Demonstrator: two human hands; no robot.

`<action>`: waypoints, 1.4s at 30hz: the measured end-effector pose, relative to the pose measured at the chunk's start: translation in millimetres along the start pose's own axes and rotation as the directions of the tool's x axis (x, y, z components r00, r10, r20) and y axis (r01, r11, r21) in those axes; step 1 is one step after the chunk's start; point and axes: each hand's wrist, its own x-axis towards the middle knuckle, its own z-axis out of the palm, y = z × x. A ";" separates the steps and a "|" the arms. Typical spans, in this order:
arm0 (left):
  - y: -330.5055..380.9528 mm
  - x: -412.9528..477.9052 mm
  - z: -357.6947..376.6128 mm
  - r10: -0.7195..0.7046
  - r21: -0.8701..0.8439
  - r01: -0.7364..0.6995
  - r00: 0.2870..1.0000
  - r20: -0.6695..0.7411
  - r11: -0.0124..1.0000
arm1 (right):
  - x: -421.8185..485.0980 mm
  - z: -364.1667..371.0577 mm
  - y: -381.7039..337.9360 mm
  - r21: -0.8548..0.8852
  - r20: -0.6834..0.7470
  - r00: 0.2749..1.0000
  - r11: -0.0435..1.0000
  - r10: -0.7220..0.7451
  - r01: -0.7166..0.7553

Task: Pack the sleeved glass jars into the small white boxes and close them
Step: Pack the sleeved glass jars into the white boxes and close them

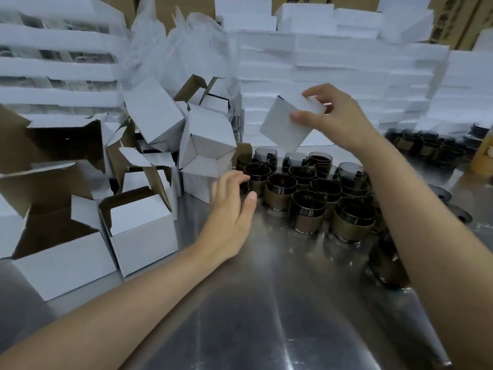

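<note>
R hand (336, 116) holds a tilted white box (286, 126) in a fingertip-only grip over the jars (306, 189), L hand (230, 210) grip wide & empty nearby, so a slip could drop it onto glass.

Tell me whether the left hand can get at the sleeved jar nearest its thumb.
Probably yes: the left hand is open right beside that sleeved jar, and nothing shows between them. The right hand holds a white box up above the cluster, apparently clear of the path.

Carton print (445, 24) — blurred (nothing legible)
</note>
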 end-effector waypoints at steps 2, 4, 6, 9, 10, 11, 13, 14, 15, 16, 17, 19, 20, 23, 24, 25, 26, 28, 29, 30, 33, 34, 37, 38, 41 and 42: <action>-3.2 0.9 3.8 0.025 0.111 -0.031 0.998 0.056 0.993 | 32.6 9.4 12.4 -0.162 0.017 0.999 0.987 0.029 -0.026; -6.1 1.6 6.0 0.042 0.178 -0.054 0.997 0.071 0.983 | 58.8 22.9 28.6 -0.299 0.049 0.997 0.954 0.051 -0.034; -8.5 2.4 6.9 0.060 0.207 -0.072 0.996 0.067 0.976 | 77.2 36.3 46.5 -0.400 0.050 0.995 0.915 0.086 -0.059; -10.6 3.0 7.8 0.073 0.220 -0.084 0.996 0.059 0.972 | 96.3 53.9 72.6 -0.413 -0.023 0.988 0.899 0.151 -0.147; -10.4 3.2 7.9 0.067 0.214 -0.078 0.996 0.058 0.974 | 101.7 59.7 79.8 -0.401 -0.047 0.985 0.899 0.169 -0.173; -10.0 3.4 7.7 0.059 0.211 -0.070 0.997 0.054 0.975 | 106.4 65.7 85.6 -0.395 -0.057 0.981 0.898 0.184 -0.192; -8.7 3.5 7.7 0.044 0.222 -0.051 0.998 0.038 0.974 | 113.8 77.9 94.6 -0.405 -0.034 0.976 0.890 0.213 -0.209; -8.6 2.9 7.4 0.038 0.231 -0.045 0.999 0.034 0.972 | 115.9 84.3 98.0 -0.413 0.002 0.974 0.887 0.226 -0.205; -8.5 2.4 7.6 0.032 0.234 -0.039 0.999 0.033 0.971 | 117.7 91.1 101.7 -0.419 0.051 0.971 0.887 0.235 -0.193; -8.6 1.8 7.4 0.027 0.233 -0.034 0.999 0.033 0.972 | 119.7 98.2 104.9 -0.430 0.106 0.966 0.886 0.238 -0.171; -8.3 2.0 7.3 0.024 0.233 -0.032 0.999 0.036 0.972 | 121.0 104.9 107.7 -0.445 0.159 0.958 0.884 0.239 -0.147; -7.0 1.3 8.2 0.020 0.246 -0.031 0.999 0.045 0.969 | 123.5 117.0 113.9 -0.481 0.231 0.940 0.869 0.251 -0.114; -7.0 0.9 8.6 0.017 0.254 -0.030 0.999 0.051 0.967 | 124.2 122.4 116.6 -0.501 0.232 0.936 0.858 0.265 -0.119; -8.6 1.9 9.8 0.004 0.262 -0.017 0.999 0.052 0.965 | 127.9 132.7 118.4 -0.549 0.166 0.944 0.822 0.285 -0.152; -9.3 2.5 9.8 0.000 0.263 -0.013 0.999 0.050 0.965 | 128.8 133.4 115.8 -0.556 0.160 0.943 0.816 0.291 -0.158; -9.9 3.5 10.0 -0.003 0.267 -0.010 0.999 0.048 0.964 | 129.6 132.5 112.4 -0.569 0.166 0.940 0.808 0.297 -0.155; -10.6 3.8 9.9 -0.008 0.274 -0.005 0.999 0.047 0.962 | 128.9 130.1 107.1 -0.577 0.174 0.934 0.801 0.311 -0.159; -10.9 4.4 9.6 -0.027 0.281 0.014 0.999 0.041 0.960 | 123.7 121.6 90.2 -0.541 0.192 0.924 0.821 0.330 -0.181; -10.9 4.9 9.1 -0.037 0.286 0.025 0.999 0.036 0.958 | 119.3 117.0 78.1 -0.485 0.186 0.926 0.850 0.328 -0.204; -10.8 5.3 8.8 -0.044 0.292 0.034 0.999 0.029 0.956 | 113.0 112.5 64.3 -0.400 0.161 0.930 0.883 0.330 -0.244; -10.8 5.7 8.9 -0.046 0.301 0.041 0.999 0.010 0.953 | 82.8 102.7 16.7 -0.090 0.062 0.954 0.953 0.295 -0.289; -10.6 6.0 8.3 -0.056 0.291 0.053 0.998 0.001 0.955 | 69.7 102.9 1.6 0.028 0.046 0.958 0.958 0.284 -0.285; -10.2 7.5 6.1 -0.107 0.259 0.114 0.993 -0.041 0.959 | 20.8 108.3 -36.0 0.308 0.035 0.954 0.905 0.297 -0.293; -9.8 7.4 6.1 -0.119 0.276 0.129 0.991 -0.054 0.953 | 0.9 111.0 -41.8 0.352 0.028 0.958 0.894 0.284 -0.276; -8.0 6.0 7.5 -0.154 0.335 0.170 0.985 -0.073 0.927 | -64.9 120.6 -38.9 0.387 -0.064 0.975 0.906 0.211 -0.170; -7.7 5.4 7.6 -0.165 0.326 0.182 0.983 -0.079 0.928 | -82.5 123.6 -33.3 0.386 -0.085 0.973 0.908 0.213 -0.165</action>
